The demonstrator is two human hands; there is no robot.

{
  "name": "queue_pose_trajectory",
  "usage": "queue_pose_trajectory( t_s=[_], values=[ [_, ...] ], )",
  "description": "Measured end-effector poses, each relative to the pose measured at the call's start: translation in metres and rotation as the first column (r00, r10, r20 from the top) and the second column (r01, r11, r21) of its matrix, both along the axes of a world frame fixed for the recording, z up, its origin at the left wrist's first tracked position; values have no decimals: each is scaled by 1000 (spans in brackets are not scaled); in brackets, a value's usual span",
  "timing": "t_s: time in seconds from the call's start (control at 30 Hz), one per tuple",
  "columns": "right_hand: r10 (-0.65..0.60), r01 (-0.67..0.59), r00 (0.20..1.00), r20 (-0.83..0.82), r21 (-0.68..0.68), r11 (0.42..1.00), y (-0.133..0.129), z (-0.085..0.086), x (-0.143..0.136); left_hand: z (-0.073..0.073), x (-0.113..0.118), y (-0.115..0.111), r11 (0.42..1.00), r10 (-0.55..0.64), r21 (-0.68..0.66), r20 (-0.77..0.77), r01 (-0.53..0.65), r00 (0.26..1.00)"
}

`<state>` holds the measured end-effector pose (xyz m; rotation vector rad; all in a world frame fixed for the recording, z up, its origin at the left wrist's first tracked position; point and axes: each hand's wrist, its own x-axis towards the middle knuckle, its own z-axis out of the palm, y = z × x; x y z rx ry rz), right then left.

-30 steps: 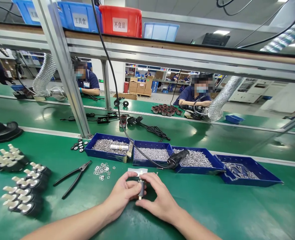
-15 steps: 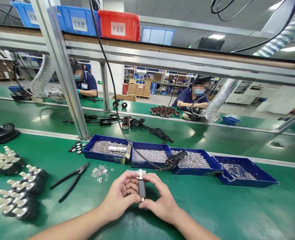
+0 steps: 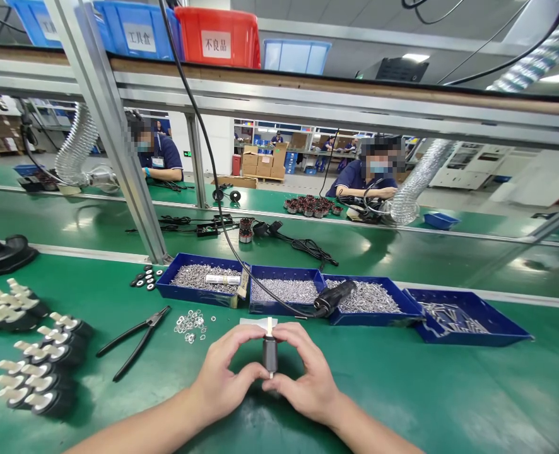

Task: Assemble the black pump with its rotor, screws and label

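A small black cylinder with a white shaft stands roughly upright between my hands, its pale ends showing above and below. My left hand pinches it from the left, thumb at the lower end and fingers near the top. From the other side my right hand grips it the same way. Left of my hands lie loose metal retaining rings and black-handled pliers. Further left, several black parts with white shafts stand in rows.
Blue trays of small metal pieces line the back, with a black-handled cable tool resting across two. Another blue tray holds longer pins. A metal post rises at left. Two people sit across the bench.
My left fingers have straightened from a curl, and both hands now meet at the top and bottom of the cylinder. The camera view has shifted slightly.
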<state>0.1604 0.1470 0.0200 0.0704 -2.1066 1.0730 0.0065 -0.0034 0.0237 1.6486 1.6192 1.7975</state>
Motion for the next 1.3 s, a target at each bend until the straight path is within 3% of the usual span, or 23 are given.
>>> queue_pose_trajectory(
  t_s=[0.27, 0.37, 0.47, 0.57, 0.63, 0.7, 0.83, 1.0, 1.13, 1.3],
  values=[
    [-31, 31, 999, -15, 33, 999, -6, 3, 2, -10, 10, -7, 1000, -25, -3, 79, 25, 997],
    [-58, 56, 997, -53, -35, 998, -5, 0, -1, -4, 14, -3, 997, -69, 4, 295, 71, 953],
    [-83, 80, 993, -89, -41, 996, -3, -2, -3, 1, 16, 3, 973, -211, 61, 629, 223, 749],
    [-112, 117, 991, -71, 70, 991, -1, -2, -3, 2, 13, 9, 924, -280, 84, 813, 373, 511],
    [-133, 136, 991, -26, 153, 979, 2, -2, -3, 0, 9, 11, 923, -245, 55, 848, 382, 471],
    [-136, 132, 991, 3, 238, 962, 6, -1, -3, -3, 6, 11, 940, -206, 22, 834, 342, 513],
    [-107, 94, 994, 15, 363, 927, 11, 4, -3, -5, 5, 10, 977, -87, -69, 737, 202, 670],
    [-29, 15, 999, 37, 329, 944, 9, 8, -4, -5, 6, 5, 989, -32, -110, 516, 103, 856],
    [4, -5, 1000, 5, 214, 977, 8, 6, -1, -4, 3, 1, 987, -126, -42, 399, 156, 908],
    [-23, 24, 1000, -6, 258, 966, 7, 4, 1, -3, 0, 1, 981, -169, -28, 367, 192, 915]
  ],
)
